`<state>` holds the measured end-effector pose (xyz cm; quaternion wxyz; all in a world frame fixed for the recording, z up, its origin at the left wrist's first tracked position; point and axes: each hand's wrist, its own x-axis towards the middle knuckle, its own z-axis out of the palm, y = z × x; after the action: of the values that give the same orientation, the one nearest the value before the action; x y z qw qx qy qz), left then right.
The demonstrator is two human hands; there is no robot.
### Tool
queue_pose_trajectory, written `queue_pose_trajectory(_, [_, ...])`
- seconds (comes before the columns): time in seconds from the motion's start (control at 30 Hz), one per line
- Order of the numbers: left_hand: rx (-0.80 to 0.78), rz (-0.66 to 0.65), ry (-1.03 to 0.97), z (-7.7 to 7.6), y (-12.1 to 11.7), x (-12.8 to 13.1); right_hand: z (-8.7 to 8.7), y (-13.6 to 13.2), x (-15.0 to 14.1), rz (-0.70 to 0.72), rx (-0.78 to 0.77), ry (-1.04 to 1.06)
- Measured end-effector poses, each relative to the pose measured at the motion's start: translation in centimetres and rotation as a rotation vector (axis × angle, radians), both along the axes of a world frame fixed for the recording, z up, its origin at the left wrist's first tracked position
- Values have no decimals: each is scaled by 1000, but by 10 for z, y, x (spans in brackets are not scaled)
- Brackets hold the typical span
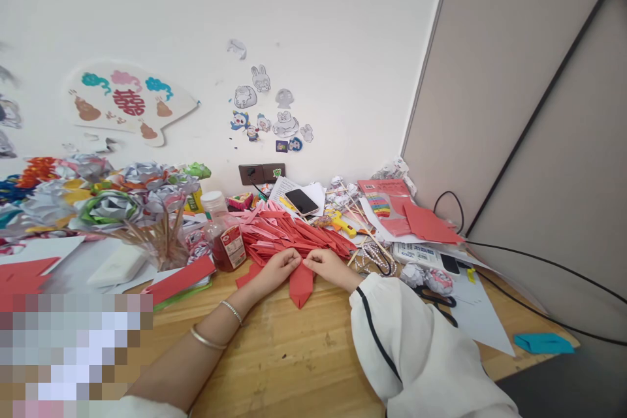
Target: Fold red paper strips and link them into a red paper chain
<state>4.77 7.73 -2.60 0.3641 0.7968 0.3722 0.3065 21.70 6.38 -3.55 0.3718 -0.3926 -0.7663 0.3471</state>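
Note:
A piece of red paper [300,287] with a pointed lower end hangs between my two hands above the wooden table. My left hand [284,266] pinches its upper left edge. On the upper right edge, the thumb and fingers of my right hand [326,266] are closed. The fingertips of both hands almost meet at the top of the paper. Just behind them lies a large heap of folded red paper strips [289,232]. Another flat red piece [245,276] lies partly hidden beside my left wrist.
Left of the heap stand a jar with red contents [228,247] and a bundle of wooden sticks [164,235]. Paper flowers [110,206] crowd the back left. A phone [302,202], a yellow glue gun [343,223], scissors [435,300] and cables lie behind and right.

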Motion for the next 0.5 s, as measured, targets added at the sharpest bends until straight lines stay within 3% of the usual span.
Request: queue_pose_trajectory(0.5, [8, 7, 4, 3, -1, 1, 2, -2, 0, -35, 74, -79])
